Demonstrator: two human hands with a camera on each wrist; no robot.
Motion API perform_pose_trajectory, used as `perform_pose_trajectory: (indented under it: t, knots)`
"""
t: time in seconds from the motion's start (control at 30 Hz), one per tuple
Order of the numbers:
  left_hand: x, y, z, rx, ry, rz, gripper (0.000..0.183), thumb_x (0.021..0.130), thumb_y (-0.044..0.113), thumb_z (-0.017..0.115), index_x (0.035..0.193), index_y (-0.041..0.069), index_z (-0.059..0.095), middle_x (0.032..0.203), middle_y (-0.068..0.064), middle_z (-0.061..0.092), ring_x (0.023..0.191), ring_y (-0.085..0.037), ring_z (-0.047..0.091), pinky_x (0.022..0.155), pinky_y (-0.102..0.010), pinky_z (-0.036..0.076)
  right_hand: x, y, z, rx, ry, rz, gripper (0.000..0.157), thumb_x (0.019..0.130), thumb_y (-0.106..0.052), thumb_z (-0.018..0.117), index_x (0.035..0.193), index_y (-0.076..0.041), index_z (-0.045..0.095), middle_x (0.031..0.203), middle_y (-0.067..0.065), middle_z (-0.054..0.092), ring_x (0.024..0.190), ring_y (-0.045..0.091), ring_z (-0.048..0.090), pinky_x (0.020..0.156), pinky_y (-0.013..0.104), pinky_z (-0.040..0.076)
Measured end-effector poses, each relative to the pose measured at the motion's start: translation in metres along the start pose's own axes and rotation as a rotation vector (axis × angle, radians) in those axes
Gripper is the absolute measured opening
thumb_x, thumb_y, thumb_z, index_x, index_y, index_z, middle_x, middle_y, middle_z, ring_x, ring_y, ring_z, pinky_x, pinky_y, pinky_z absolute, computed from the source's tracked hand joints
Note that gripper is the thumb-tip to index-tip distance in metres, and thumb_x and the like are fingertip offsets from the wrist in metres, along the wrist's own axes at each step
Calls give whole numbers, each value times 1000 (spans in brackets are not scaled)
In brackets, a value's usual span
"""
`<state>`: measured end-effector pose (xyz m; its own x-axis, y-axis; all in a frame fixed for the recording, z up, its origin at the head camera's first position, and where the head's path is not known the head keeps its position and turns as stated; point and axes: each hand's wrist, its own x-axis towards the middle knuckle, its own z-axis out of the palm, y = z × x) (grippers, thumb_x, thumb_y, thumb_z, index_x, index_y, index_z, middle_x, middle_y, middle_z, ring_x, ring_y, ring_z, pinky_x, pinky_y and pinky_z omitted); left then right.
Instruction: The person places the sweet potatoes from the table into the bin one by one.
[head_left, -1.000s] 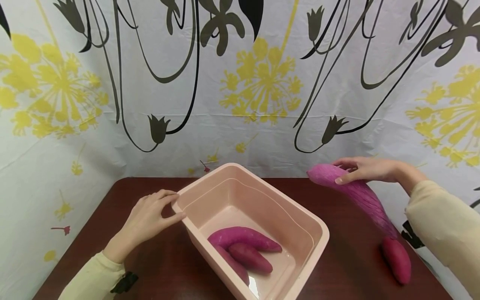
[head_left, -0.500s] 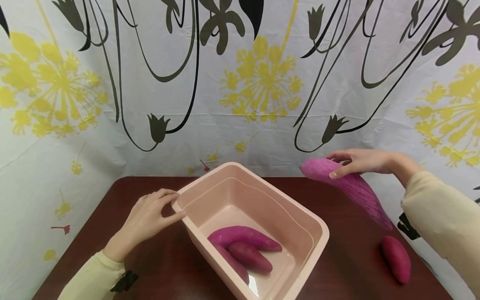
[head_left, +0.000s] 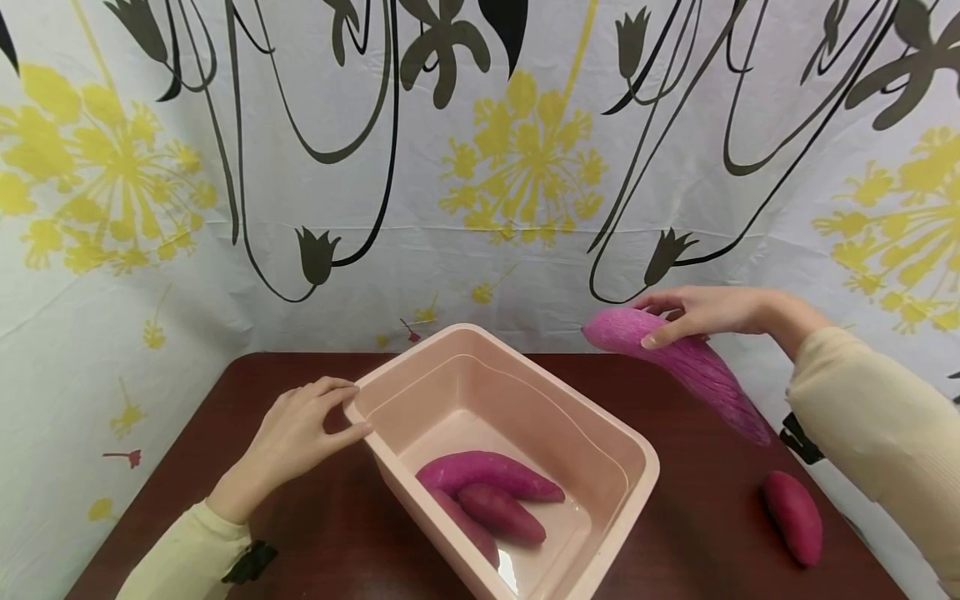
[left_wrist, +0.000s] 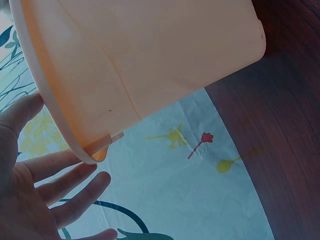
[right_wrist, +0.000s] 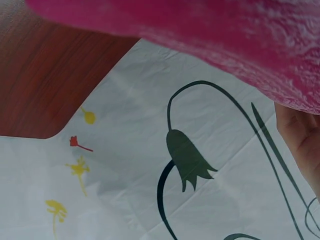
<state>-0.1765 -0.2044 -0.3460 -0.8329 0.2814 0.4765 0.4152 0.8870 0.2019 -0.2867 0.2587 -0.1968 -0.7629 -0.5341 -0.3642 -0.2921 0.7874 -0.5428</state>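
My right hand (head_left: 708,315) grips a long purple sweet potato (head_left: 697,367) near its upper end, thumb on the near side. It hangs tilted above the table, right of a pink plastic basin (head_left: 637,450). Close up, its wrinkled skin fills the top of the right wrist view, where only part of the hand shows. At the basin's left corner my left hand (head_left: 307,425) holds the rim between thumb and fingers; the other fingers spread loosely in the left wrist view. Three sweet potatoes lie inside the basin: a curved one (head_left: 491,473), a short one (head_left: 502,514) and another partly hidden (head_left: 476,533).
A small red sweet potato (head_left: 793,517) lies near the right edge of the dark red table (head_left: 315,533). Behind the table hangs a white sheet (head_left: 420,192) printed with flowers. Bare tabletop shows on both sides of the basin.
My right hand has lifted the long sweet potato up and to the left, away from the small one on the table. The left hand and basin have stayed still.
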Motion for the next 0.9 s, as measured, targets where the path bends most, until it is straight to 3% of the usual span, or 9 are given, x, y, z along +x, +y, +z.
perform_pose_trajectory:
  t: [0.43, 0.57, 0.67, 0.9]
  knots:
    - [1, 1, -1, -3, -4, -5, 53, 70, 46, 68, 104, 5, 64, 105, -6, 57, 93, -26, 55, 81, -49, 37, 6, -22, 0, -40, -25, 60, 69, 78, -39, 63, 134, -16, 30, 133, 22, 27, 111, 36, 38, 57, 38, 44]
    - [0, 1, -1, -6, -3, -5, 53, 71, 46, 68, 105, 5, 64, 105, -6, 58, 93, -26, 55, 81, -49, 37, 9, -27, 1, -83, -20, 46, 72, 77, -43, 63, 136, -17, 30, 135, 20, 27, 119, 39, 29, 71, 43, 43]
    - [0, 1, -1, -6, -4, -6, 53, 71, 46, 68, 105, 5, 64, 105, -6, 58, 93, -26, 55, 81, -49, 37, 13, -31, 2, -106, -18, 18, 74, 77, -44, 63, 136, -16, 29, 136, 16, 28, 123, 36, 25, 85, 47, 35]
    - [0, 1, -1, -4, -1, -7, 54, 70, 46, 68, 104, 5, 64, 105, -6, 58, 93, -26, 55, 81, -49, 37, 19, -42, 3, -107, -51, -29, 75, 78, -43, 63, 137, -12, 28, 138, 16, 25, 125, 34, 21, 94, 51, 26]
